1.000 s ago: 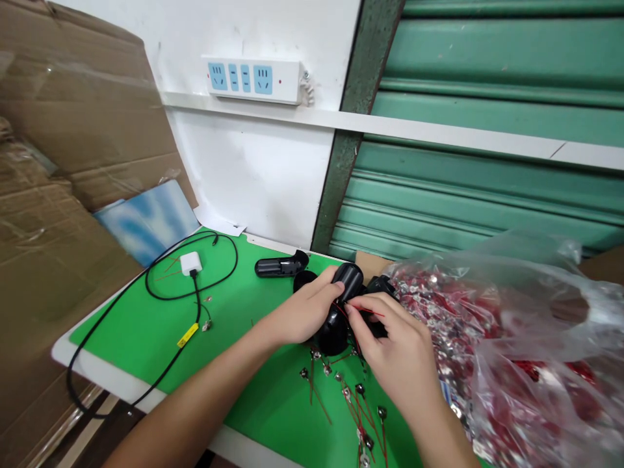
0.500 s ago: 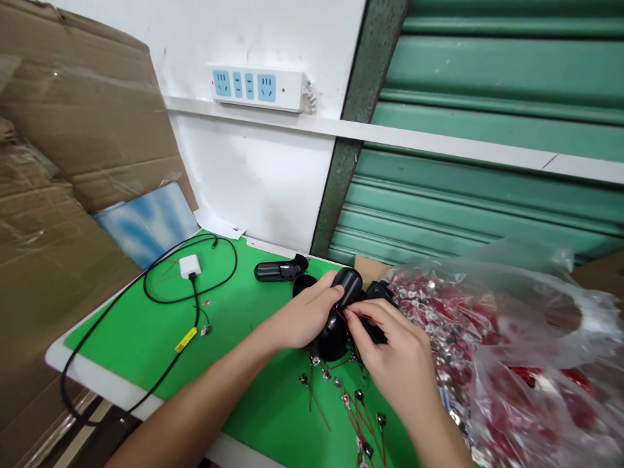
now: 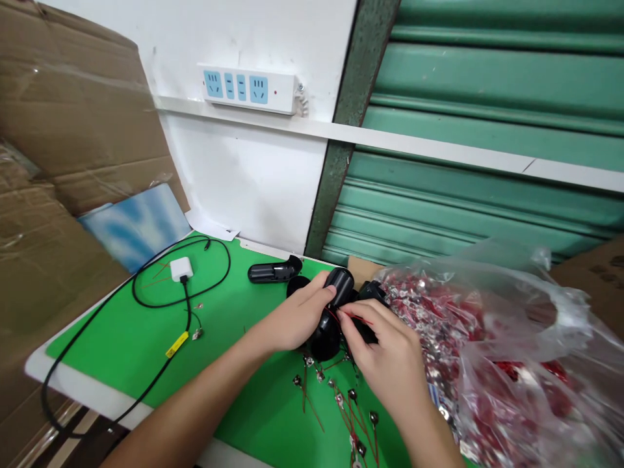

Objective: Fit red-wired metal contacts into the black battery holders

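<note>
My left hand (image 3: 302,315) is closed around a glossy black plastic housing (image 3: 325,338), its thumb on the upper cylindrical part. At the housing's middle, my right hand (image 3: 385,338) pinches a thin red wire (image 3: 361,320) between thumb and fingertips. Where the wire enters the housing is hidden by my fingers. Several small metal contacts with red wires (image 3: 353,406) lie loose on the green mat (image 3: 263,416) below my hands. Behind them, a similar black part (image 3: 273,270) lies on its side, and another black piece (image 3: 373,291) sits beside my right hand.
A clear plastic bag (image 3: 487,338) full of red-wired metal parts stands at the right. On the left lie a white adapter (image 3: 181,268) and a looped black cable (image 3: 160,372). Cardboard (image 3: 73,130) rises at the left; a power strip (image 3: 248,89) is fixed to the wall.
The whole view has shifted slightly, so things appear a little further left. Both hands keep their hold on the housing and the wire with hardly any movement.
</note>
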### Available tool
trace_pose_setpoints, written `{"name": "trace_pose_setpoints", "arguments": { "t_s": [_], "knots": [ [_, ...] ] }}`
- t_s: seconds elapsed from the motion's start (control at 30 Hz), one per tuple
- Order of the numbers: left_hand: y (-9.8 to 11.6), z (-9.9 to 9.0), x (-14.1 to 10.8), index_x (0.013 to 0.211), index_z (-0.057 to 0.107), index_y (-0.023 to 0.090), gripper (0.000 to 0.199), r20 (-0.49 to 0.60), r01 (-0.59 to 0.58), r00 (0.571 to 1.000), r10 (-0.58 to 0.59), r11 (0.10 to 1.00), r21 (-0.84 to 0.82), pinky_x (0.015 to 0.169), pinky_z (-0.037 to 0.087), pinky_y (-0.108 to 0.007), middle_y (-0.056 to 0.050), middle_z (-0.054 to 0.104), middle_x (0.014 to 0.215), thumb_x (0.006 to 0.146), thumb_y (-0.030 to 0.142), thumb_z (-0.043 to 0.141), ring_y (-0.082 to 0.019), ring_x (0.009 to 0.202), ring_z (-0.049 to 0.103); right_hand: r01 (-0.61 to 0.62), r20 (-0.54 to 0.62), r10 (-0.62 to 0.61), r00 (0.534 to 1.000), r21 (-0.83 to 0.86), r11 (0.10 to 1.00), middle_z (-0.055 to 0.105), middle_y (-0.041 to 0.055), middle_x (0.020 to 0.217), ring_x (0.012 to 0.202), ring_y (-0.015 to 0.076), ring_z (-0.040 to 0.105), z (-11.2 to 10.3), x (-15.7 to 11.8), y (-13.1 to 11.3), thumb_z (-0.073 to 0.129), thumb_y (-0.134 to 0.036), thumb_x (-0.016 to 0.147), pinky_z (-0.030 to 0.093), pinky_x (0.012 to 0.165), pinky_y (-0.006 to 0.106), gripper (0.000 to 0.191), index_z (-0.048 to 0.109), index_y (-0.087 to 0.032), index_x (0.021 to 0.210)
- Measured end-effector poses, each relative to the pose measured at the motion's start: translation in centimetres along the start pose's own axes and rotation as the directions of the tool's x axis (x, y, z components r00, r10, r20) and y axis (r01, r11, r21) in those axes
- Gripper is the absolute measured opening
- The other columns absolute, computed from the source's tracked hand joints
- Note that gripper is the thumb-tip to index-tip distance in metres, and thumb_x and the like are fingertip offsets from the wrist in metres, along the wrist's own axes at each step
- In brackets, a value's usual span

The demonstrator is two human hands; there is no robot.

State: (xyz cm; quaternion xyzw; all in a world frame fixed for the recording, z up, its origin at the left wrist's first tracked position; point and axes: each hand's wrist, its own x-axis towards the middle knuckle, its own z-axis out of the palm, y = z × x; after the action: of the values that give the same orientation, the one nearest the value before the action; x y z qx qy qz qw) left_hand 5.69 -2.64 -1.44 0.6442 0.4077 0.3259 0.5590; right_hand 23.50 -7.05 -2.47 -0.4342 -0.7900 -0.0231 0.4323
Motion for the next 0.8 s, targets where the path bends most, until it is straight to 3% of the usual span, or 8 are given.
{"name": "trace_pose_setpoints", "arguments": {
  "t_s": [0.13,0.3,0.6,0.8],
  "knots": [
    [-0.3,0.1,0.0,0.138,0.056,0.023,0.046,0.002,-0.006,1.0,0.006,1.0,-0.005,0.119,0.041,-0.038,-0.005,0.066,0.132,0.103,0.047,0.036,-0.022,0.13,0.054,-0.001,0.002,0.001,1.0,-0.007,1.0,0.075,0.0016,0.089,0.079,0.0157,0.073,0.1,-0.1,0.0,0.063,-0.012,0.098,0.057,0.073,0.028,0.01,0.067,-0.021,0.098],
    [-0.3,0.1,-0.1,0.125,0.06,0.021,0.042,-0.002,0.017,1.0,-0.017,1.0,-0.001,0.115,0.044,-0.039,-0.005,0.068,0.114,0.102,0.048,0.037,-0.023,0.119,0.057,0.022,0.006,-0.022,1.0,-0.016,1.0,0.074,0.0027,0.088,0.078,0.0163,0.071,0.4,-0.1,0.1,0.062,-0.012,0.099,0.057,0.072,0.029,0.01,0.066,-0.02,0.097],
    [0.2,0.7,-0.3,0.121,0.061,0.022,0.034,-0.04,-0.046,0.998,0.045,0.999,-0.013,0.12,0.038,-0.043,-0.001,0.063,0.092,0.097,0.032,0.039,-0.024,0.122,0.054,0.045,-0.042,-0.047,0.998,-0.047,0.998,0.075,0.005,0.086,0.077,0.0188,0.071,0.9,-0.1,-0.1,0.059,-0.011,0.099,0.058,0.072,0.033,0.014,0.068,-0.021,0.095],
    [0.5,1.1,-0.5,0.132,0.056,0.021,0.045,-0.061,-0.075,0.995,0.073,0.996,-0.038,0.118,0.041,-0.041,-0.003,0.067,0.106,0.089,0.022,0.042,-0.025,0.125,0.054,0.024,-0.09,-0.027,0.996,-0.034,0.999,0.077,0.0059,0.089,0.08,0.0191,0.072,0.7,0.0,-0.3,0.059,-0.01,0.098,0.06,0.073,0.034,0.017,0.072,-0.02,0.099]
  ]
}}
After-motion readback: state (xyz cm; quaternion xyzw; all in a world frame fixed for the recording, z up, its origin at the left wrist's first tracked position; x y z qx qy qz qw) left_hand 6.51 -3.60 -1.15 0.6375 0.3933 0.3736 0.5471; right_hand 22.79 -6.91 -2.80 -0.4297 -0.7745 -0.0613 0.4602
